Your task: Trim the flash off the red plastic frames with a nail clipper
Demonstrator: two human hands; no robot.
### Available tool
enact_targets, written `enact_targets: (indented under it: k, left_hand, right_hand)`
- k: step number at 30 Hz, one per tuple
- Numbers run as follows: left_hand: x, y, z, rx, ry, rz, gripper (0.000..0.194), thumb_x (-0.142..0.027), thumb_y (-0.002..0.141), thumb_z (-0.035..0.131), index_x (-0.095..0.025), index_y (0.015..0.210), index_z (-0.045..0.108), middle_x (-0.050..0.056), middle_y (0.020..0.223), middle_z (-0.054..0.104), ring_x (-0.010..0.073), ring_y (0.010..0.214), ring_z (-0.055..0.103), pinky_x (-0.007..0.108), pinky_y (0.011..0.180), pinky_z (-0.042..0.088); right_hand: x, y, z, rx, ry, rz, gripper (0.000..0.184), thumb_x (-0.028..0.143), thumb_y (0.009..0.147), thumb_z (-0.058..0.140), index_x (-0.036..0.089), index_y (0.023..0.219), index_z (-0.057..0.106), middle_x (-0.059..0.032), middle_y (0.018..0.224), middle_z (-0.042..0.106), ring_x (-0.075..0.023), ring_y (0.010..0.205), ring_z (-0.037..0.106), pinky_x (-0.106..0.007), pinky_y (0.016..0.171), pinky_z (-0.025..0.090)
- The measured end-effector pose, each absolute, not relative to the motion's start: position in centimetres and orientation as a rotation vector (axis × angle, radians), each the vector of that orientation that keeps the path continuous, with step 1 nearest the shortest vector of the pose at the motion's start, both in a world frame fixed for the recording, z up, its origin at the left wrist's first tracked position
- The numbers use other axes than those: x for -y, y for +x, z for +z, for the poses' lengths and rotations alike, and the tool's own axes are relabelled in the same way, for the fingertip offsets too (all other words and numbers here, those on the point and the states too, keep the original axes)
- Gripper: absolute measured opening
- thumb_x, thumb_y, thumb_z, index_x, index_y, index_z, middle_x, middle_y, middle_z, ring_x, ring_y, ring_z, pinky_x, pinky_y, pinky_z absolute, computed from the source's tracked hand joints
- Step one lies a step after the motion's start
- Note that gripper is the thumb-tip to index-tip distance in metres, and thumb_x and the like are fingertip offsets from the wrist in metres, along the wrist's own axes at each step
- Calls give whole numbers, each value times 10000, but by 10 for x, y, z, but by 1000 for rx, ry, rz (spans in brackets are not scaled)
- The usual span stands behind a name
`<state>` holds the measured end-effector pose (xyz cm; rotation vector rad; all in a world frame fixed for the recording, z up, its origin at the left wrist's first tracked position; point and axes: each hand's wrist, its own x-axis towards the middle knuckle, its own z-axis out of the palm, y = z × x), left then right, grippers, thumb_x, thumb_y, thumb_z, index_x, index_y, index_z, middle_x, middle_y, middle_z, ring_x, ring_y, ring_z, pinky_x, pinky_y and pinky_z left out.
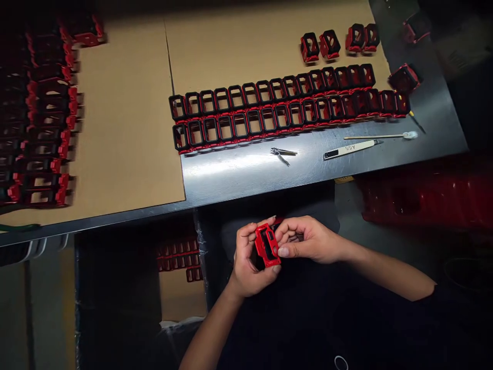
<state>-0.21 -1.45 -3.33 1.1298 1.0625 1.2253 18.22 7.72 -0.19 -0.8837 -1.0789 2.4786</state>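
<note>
One red frame is sitting between the two hands, short of the table's edge. The left hand is gripping it, fingers toward twelve o'clock and thumb toward six, presumably leaving its slotted face free to view. The right hand is touching its four o'clock side; whether those fingers are pinching it, I cannot tell. Beyond, on the metal table, a small metal tool is lying at twelve o'clock; a knife and a cotton-tipped stick are lying between one and two, probably for easy reach. Farther off, two rows of frames are standing around twelve, apparently lined up for order. Farthest, four spaced frames are standing at one o'clock.
</note>
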Motion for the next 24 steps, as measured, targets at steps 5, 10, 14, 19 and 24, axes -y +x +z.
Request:
enact_targets:
  k: [5, 10, 14, 19, 24]
  left_hand:
    - [14, -2, -33, -1118, 1192, 1221, 714, -264, 842, 761, -296, 1430, 357, 163, 1453, 561, 294, 1355, 559, 523, 1102, 485]
    - [13, -1, -30, -1195, 1259, 1228, 732, -173, 827, 726, -272, 1447, 350, 165, 1420, 577, 275, 1332, 580, 494, 1089, 508]
    - [12, 0, -28, -1246, 1326, 1221, 749, -133, 811, 715, -261, 1454, 353, 159, 1386, 591, 261, 1302, 601, 464, 1079, 520]
    - [14, -1, -26, -1356, 1381, 1173, 739, -162, 807, 722, -232, 1448, 361, 166, 1342, 607, 271, 1257, 626, 476, 1062, 532]
    - [17, -2, -26, -1402, 1385, 1140, 726, -192, 810, 724, -225, 1442, 368, 158, 1328, 613, 264, 1227, 640, 449, 1056, 536]
  right_hand:
    - [-78, 184, -5, 1104, -882, 2464, 370, 425, 812, 834, 115, 945, 683, -23, 834, 690, -82, 737, 623, -191, 720, 498]
    - [-78, 185, -11, 1107, -891, 2474, 415, 458, 824, 823, 110, 992, 672, -27, 841, 688, -79, 745, 620, -189, 731, 490]
    - [-78, 187, -13, 1116, -906, 2512, 503, 532, 816, 810, 101, 1027, 662, -40, 875, 689, -91, 765, 626, -209, 749, 485]
    - [-78, 187, -15, 1171, -919, 2530, 581, 601, 814, 784, 90, 1059, 655, -41, 849, 683, -87, 719, 596, -213, 710, 451]
    - [-77, 186, -16, 1163, -899, 2535, 567, 599, 824, 775, 91, 1048, 656, -35, 823, 679, -79, 701, 576, -202, 683, 432]
